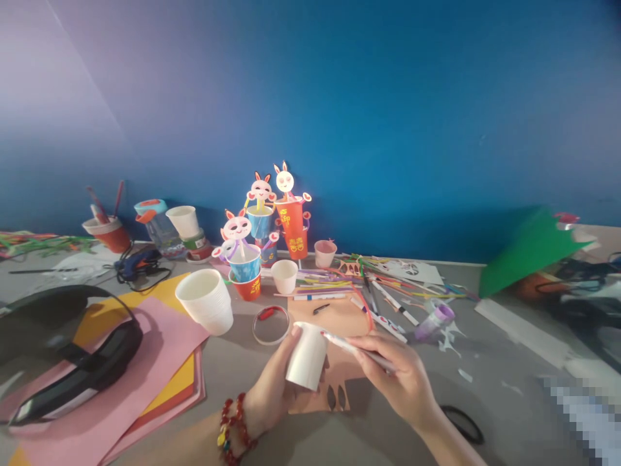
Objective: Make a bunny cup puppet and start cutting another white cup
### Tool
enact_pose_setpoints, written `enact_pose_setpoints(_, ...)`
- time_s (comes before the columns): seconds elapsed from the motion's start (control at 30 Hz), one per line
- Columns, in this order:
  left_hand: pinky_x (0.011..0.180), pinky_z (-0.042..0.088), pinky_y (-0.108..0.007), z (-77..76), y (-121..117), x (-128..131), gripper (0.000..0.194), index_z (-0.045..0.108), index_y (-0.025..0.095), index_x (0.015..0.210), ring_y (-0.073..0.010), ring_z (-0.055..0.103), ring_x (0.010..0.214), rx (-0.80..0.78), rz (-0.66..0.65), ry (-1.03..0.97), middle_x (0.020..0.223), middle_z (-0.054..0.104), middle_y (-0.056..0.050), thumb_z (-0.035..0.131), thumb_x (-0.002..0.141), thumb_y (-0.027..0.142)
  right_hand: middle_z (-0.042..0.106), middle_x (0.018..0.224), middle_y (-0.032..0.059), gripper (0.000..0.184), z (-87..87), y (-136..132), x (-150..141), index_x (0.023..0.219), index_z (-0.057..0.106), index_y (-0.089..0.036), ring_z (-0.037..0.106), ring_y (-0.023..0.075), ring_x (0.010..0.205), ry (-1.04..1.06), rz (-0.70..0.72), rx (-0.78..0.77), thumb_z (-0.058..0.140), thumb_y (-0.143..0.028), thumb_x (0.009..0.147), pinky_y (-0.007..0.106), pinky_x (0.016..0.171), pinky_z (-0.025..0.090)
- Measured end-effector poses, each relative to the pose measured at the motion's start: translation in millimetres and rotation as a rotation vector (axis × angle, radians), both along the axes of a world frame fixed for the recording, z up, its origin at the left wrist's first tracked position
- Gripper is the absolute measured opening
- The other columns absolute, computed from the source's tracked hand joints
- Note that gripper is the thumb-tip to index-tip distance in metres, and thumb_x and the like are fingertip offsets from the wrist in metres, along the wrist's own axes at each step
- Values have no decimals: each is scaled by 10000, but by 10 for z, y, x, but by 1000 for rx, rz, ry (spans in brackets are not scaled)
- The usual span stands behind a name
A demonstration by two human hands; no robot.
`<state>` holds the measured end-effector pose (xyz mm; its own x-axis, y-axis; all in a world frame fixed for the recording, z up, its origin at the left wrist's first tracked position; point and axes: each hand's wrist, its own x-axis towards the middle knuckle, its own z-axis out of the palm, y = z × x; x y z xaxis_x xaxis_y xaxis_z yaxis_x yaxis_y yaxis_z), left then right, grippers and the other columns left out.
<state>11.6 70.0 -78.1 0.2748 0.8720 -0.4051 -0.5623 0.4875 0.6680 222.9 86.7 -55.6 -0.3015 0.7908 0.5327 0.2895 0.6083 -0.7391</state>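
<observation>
White cup clasped by left hand, right hand pinching a marker

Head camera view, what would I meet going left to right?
Green strips, orange cup, bottle, white cup stack, held white cup, pen, purple roll, green sheet.

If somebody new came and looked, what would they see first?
Probably the bunny faces, poking up from colourful cups in front of the blue wall. Next, perhaps the green sheet standing at the right. Nearest, the left hand holds a white cup while the right hand points a pen at it.
</observation>
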Motion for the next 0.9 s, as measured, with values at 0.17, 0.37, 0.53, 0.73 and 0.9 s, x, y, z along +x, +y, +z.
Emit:
enact_pose_setpoints(0.17,486,491,-227,28,1,6,584,683,85,1062,-180,672,592,14,5,-2,777,744,-139,555,892,629,739,808,51,175,-33,11,8,1001,744,-224,671,186,681,-2,3,1,579,-218,944,260,624,520)
enact_pose_setpoints(0.37,468,484,-225,39,2,10,564,679,94,1034,-172,658,575,22,-5,-5,770,739,-132,520,915,622,748,860,62,165,-60,-6,3,1008,735,-228,692,200,738,10,9,-13,582,-217,947,264,647,537)
enact_pose_setpoints(0.53,476,495,-228,19,0,5,567,677,98,1068,-177,666,589,34,-7,5,787,746,-136,514,920,620,748,884,64,173,-27,4,-5,1023,731,-229,695,201,764,15,13,-9,578,-202,948,263,671,535)
enact_pose_setpoints(0.73,452,486,-230,-21,9,16,588,706,68,949,-172,652,548,34,21,-15,738,729,-128,522,910,625,681,699,25,161,-18,-16,-21,932,749,-209,608,157,592,14,50,-2,590,-188,926,235,564,475)
enact_pose_setpoints(0.9,451,485,-230,-6,27,9,560,706,77,897,-169,645,552,3,36,-72,719,710,-103,524,915,606,616,601,-1,166,-40,-67,-46,834,758,-188,543,125,521,-69,231,-8,610,-116,861,217,504,403)
